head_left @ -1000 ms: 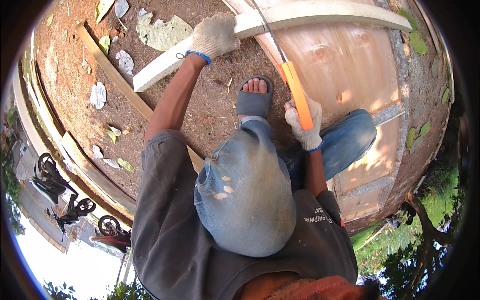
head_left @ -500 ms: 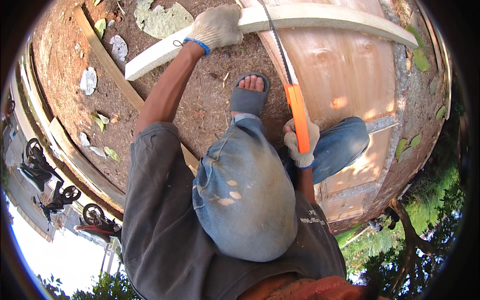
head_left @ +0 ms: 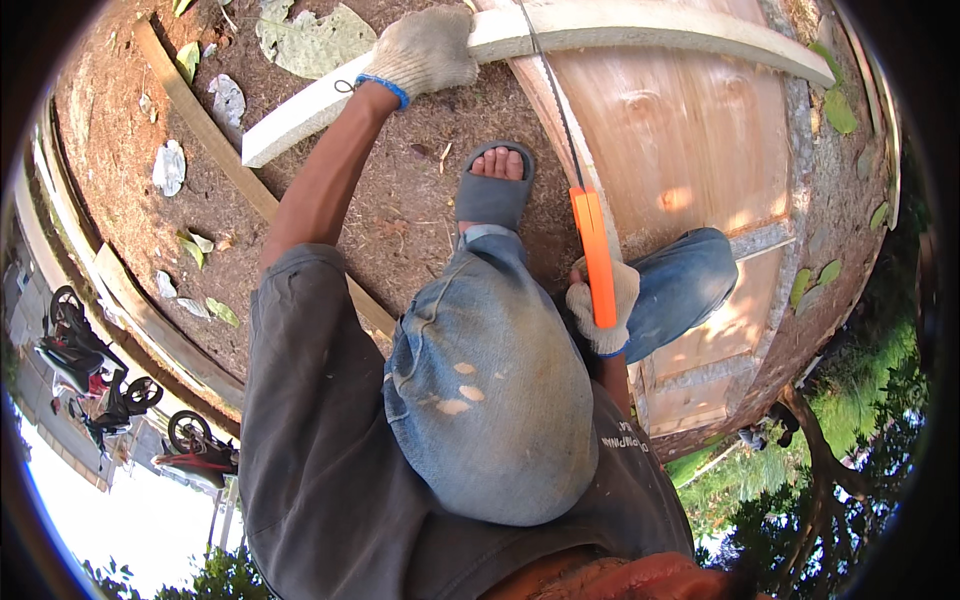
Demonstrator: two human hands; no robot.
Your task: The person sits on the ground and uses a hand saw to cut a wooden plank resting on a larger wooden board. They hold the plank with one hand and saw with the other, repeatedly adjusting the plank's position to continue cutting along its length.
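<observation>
The left hand [head_left: 425,55], in a knit glove, has its grip closed on the pale timber [head_left: 640,28], left of the saw blade. That timber lies across the far part of the wooden panel [head_left: 690,130], its near-left end jutting past the panel's left edge over the soil [head_left: 400,180]. The gloved right hand [head_left: 622,300] has its grip wrapped around the orange handle of the handsaw [head_left: 593,250]. Compared with a second ago, handle and right hand sit closer to the body, and more blade shows between timber and handle; the left hand keeps its hold.
</observation>
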